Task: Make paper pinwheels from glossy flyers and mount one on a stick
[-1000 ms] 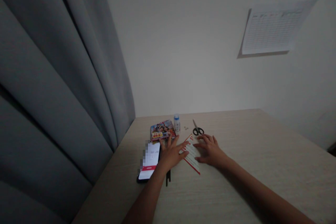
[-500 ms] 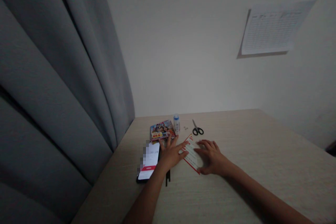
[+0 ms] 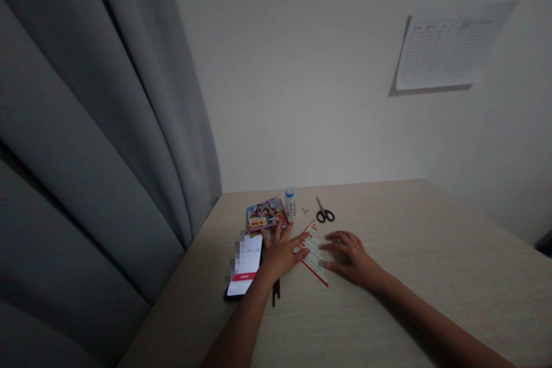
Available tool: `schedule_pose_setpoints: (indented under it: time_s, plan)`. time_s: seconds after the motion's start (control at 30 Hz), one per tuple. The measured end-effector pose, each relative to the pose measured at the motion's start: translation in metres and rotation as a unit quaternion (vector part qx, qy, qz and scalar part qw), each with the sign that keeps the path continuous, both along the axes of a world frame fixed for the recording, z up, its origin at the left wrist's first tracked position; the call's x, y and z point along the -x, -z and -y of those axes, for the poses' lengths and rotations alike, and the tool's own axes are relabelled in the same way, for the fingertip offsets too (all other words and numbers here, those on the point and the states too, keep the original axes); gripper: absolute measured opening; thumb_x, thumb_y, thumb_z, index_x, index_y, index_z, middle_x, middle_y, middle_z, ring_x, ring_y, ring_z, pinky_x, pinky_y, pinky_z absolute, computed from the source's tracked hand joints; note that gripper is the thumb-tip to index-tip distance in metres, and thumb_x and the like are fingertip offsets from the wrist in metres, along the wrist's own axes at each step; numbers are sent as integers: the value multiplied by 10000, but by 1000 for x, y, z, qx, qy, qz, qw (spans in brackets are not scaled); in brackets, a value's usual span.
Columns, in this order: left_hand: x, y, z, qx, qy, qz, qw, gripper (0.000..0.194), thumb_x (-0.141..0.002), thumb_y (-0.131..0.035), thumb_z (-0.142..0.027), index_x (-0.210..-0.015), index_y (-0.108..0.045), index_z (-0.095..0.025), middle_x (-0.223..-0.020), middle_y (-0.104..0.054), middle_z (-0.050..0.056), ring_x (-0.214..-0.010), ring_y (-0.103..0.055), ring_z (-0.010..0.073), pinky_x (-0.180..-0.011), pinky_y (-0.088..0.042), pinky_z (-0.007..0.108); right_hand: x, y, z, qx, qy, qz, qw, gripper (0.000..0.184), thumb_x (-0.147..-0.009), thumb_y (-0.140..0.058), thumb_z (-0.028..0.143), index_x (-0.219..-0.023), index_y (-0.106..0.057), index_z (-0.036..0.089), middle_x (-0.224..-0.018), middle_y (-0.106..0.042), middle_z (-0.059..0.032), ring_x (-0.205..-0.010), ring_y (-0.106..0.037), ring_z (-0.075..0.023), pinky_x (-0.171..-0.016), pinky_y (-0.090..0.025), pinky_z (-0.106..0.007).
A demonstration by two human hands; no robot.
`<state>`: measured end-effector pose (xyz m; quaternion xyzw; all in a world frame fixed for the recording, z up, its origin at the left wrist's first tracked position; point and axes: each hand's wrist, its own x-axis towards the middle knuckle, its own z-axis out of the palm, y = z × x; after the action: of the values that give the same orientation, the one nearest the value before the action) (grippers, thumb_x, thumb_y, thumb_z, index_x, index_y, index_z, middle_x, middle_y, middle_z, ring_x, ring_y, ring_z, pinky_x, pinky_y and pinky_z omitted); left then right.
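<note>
My left hand (image 3: 282, 252) lies with fingers spread, its thumb and index finger resting on the left part of a folded paper (image 3: 314, 259). This paper is pale, with printed lines and a red edge, and looks triangular on the table. Just off the paper's right side, my right hand (image 3: 348, 256) hovers with its fingers apart and slightly bent, holding nothing. A dark, narrow strip-like object (image 3: 276, 292) is partly hidden under my left wrist. Left of that wrist, a phone (image 3: 245, 270) shows a timer on its lit screen.
Behind my left hand sits a colourful printed booklet or box (image 3: 266, 214). A small blue-capped bottle (image 3: 290, 202) stands beside it. Scissors with black handles (image 3: 325, 215) lie beyond the paper, near some tiny bits (image 3: 305, 210). A grey curtain (image 3: 172, 126) borders the table's left side.
My right hand moved down along the paper's right edge to its near corner, then drew back up and slightly away. My left hand has stayed in place on the paper.
</note>
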<state>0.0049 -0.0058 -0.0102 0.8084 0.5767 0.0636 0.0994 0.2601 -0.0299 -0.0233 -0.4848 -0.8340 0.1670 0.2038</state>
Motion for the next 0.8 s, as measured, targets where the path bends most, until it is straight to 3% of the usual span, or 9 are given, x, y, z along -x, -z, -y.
schedule_pose_setpoints:
  time_s: [0.1, 0.3, 0.53, 0.8]
  plan:
    - [0, -1, 1, 3, 0, 1, 1000, 532, -917, -400, -698, -1433, -406, -567, -1648, -246, -26, -1520, -20, 420, -1060, 113, 786, 2, 0, -2, -15, 16, -1, 1000, 349, -901, -559, 593, -1126, -734, 392, -1383, -551, -45, -1342, -387, -296, -1134, -284, -515]
    - [1, -5, 8, 7, 10, -2, 1000, 521, -895, -463, -695, -1404, -435, -585, -1651, -234, -39, -1520, -29, 420, -1062, 130, 777, 3, -5, 0, -4, 7, 8, 1000, 276, -893, -584, 548, -1038, -770, 405, -1409, -528, -22, -1358, -350, -316, -1133, -263, -537]
    - [4, -10, 12, 42, 22, -7, 999, 526, -893, -474, -692, -1406, -419, -593, -1660, -196, -45, -1518, -4, 425, -1048, 133, 786, 6, -6, -7, 10, 34, 42, 998, 302, -901, -556, 569, -1121, -730, 459, -1429, -496, -32, -1371, -329, -327, -1132, -213, -599]
    - [5, -3, 10, 36, 21, 5, 999, 529, -883, -482, -706, -1399, -410, -613, -1661, -185, -61, -1518, 6, 425, -1054, 124, 787, 12, -4, -32, 1, 86, 56, 995, 327, -936, -492, 567, -1175, -696, 475, -1404, -483, -60, -1355, -342, -322, -1097, -223, -624]
